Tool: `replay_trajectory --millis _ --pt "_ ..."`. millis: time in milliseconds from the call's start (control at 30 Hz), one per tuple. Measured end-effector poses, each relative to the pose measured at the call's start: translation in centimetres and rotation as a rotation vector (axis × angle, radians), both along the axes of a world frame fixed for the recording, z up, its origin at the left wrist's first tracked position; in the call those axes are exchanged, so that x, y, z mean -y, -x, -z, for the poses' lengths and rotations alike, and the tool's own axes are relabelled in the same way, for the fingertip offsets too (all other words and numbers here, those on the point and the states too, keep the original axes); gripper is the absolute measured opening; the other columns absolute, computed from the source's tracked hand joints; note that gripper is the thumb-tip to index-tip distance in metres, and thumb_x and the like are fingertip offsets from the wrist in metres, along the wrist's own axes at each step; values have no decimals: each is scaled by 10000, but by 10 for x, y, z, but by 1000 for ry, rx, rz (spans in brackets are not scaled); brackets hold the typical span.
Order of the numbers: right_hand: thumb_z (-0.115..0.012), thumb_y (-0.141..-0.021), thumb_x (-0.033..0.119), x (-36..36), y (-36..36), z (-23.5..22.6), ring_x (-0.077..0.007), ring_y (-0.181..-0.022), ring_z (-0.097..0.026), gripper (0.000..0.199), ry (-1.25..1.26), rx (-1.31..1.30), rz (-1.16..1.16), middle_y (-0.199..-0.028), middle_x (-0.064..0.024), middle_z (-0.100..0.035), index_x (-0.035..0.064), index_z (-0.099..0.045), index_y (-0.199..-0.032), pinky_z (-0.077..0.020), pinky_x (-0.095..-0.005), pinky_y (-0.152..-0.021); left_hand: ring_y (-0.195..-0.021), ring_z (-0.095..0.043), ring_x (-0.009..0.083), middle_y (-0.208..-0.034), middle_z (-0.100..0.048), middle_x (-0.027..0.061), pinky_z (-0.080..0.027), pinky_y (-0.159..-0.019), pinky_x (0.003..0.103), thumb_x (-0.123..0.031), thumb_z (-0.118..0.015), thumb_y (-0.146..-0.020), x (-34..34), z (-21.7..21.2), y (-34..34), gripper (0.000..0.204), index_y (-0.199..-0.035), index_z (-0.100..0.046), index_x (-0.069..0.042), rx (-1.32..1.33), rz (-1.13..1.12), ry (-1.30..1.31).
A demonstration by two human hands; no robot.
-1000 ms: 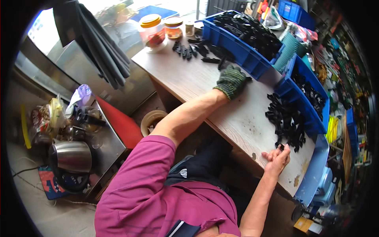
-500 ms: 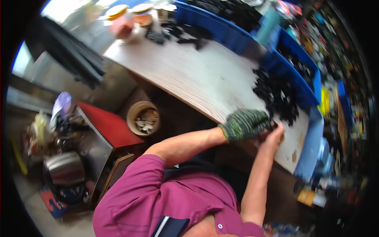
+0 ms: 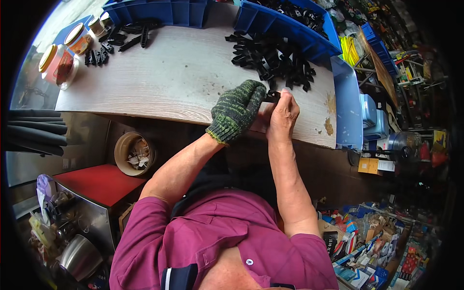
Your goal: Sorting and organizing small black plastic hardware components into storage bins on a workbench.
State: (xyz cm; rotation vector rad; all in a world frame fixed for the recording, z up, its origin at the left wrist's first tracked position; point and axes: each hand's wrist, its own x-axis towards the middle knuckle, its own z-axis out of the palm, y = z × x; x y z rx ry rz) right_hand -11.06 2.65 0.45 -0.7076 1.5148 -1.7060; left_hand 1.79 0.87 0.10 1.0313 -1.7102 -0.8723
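My left hand, in a dark green knitted glove, is closed on one end of a small black plastic part. The other end is pinched by the thumb and fingers of my bare right hand. Both hands meet just above the front edge of the pale wood-grain table. A heap of similar black plastic parts lies right beyond them. My fingers cover much of the held part, so its full shape is hidden.
Blue bins stand along the back, one filled with black parts. More black parts and lidded jars sit at the table's far left. Below are a bucket of scraps and a red-topped cabinet. A blue panel borders the right end.
The view has turned, so the table now lies more level and the heap sits straight ahead. Both hands stay together at the small black part.
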Motion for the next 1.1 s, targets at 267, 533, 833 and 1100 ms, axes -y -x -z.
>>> replay_trajectory --millis 267,533,833,1100 --pt "-520 -956 166 -5 7 5 -57 -575 -345 271 129 -423 -39 -622 48 -359 86 -469 -701 -332 -257 -512 -843 -667 359 -1063 -668 149 -516 -732 462 -267 -532 -1003 -10 9 34 317 -1253 -569 -76 -27 -72 -64" --pt "-491 -960 241 -7 6 -16 -144 -384 -450 295 -47 86 -25 -504 -24 -476 109 -470 -698 -509 -355 -428 -752 -586 97 -874 -656 38 -492 -649 278 -310 -497 -1043 -17 6 9 411 -1365 -503 -55 -432 114 -329" --pt "-683 -893 297 -1 110 -54 -157 -411 -455 343 1 -7 472 -497 -12 -377 24 -543 -1045 -613 -466 -508 -743 -571 59 -928 -675 23 -492 -617 220 -239 -579 -1009 -20 4 0 382 -1343 -535 -60 -446 92 -274" --pt "-860 -748 247 13 64 -33 -79 -440 -451 414 -378 -380 -223 -630 7 -532 52 -614 -1017 -513 -271 -466 -930 -642 125 -1084 -681 74 -523 -847 290 -66 -624 -966 -18 17 2 332 -1291 -582 -13 -389 85 -98"
